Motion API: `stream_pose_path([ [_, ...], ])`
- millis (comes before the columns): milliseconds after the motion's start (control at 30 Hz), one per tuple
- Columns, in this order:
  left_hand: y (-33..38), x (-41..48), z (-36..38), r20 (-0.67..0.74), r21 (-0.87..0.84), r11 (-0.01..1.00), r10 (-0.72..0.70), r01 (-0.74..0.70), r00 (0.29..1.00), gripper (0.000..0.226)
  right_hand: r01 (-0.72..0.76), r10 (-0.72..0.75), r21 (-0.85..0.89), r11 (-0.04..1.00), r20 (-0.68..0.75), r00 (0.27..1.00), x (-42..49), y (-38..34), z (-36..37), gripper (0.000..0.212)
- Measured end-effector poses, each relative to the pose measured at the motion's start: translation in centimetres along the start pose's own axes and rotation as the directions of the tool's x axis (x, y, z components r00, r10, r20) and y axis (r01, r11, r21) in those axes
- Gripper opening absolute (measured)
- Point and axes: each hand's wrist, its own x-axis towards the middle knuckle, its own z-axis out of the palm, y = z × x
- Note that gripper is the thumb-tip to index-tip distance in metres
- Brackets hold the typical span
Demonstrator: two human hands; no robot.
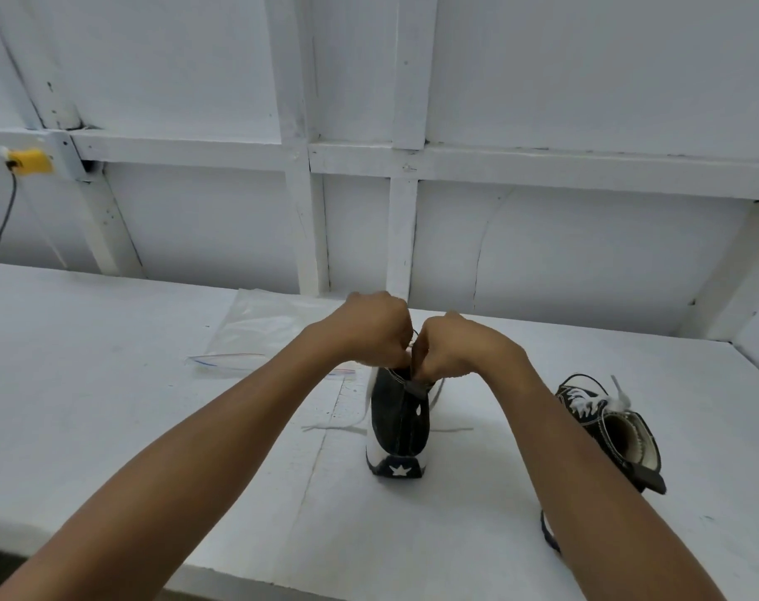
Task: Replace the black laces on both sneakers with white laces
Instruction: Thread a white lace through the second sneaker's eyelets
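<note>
A black high-top sneaker (398, 420) stands upright on the white table, heel toward me, a white star on its heel patch. My left hand (375, 329) and my right hand (460, 347) are curled together over its collar, fingers gripping at the top of the opening. What they pinch is hidden by the fists. White lace ends (338, 427) trail out on both sides of this sneaker. The second black sneaker (611, 431) lies tilted at the right, with a white lace (603, 401) threaded in it.
A clear zip bag (260, 329) lies flat behind my left arm. A dark lace (549, 533) shows under my right forearm. The white wall frame stands close behind the table; a yellow plug (28, 160) with a black cable sits far left.
</note>
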Motion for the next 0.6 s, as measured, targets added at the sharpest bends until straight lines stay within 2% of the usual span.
stream_pose_path([
  [100,-0.6,-0.4,-0.5,-0.135,-0.074,0.997,-0.018,0.008,0.991,0.038,0.052,-0.041,0.062,0.997,-0.173,0.984,-0.2,-0.2,0.5,0.010],
  [200,-0.8,-0.7,-0.4,-0.188,-0.178,0.984,-0.019,-0.015,0.982,0.015,0.075,-0.045,0.096,0.993,-0.287,0.957,-0.3,0.0,0.3,0.015],
  [267,-0.8,-0.8,-0.2,-0.209,-0.203,0.979,-0.032,-0.012,0.977,0.010,0.077,-0.061,0.043,0.996,-0.297,0.953,0.2,0.3,0.1,0.007],
  [333,-0.6,-0.9,0.1,-0.214,-0.167,0.986,-0.036,0.000,0.976,0.014,0.079,-0.052,0.076,0.994,-0.309,0.950,0.5,0.7,0.1,0.008],
  [433,-0.1,-1.3,0.0,-0.131,-0.005,0.999,-0.035,0.035,0.991,0.020,0.093,-0.010,0.219,0.971,-0.352,0.936,0.6,1.3,0.4,0.025],
  [500,0.2,-1.3,-0.1,-0.119,0.068,0.997,-0.013,0.021,0.993,0.020,0.107,-0.010,0.246,0.963,-0.365,0.931,0.6,1.6,0.7,0.024],
  [600,0.0,-0.8,-0.2,-0.153,0.004,1.000,-0.010,0.010,0.988,0.026,0.144,-0.051,0.219,0.965,-0.382,0.923,0.5,2.2,0.3,0.017],
])
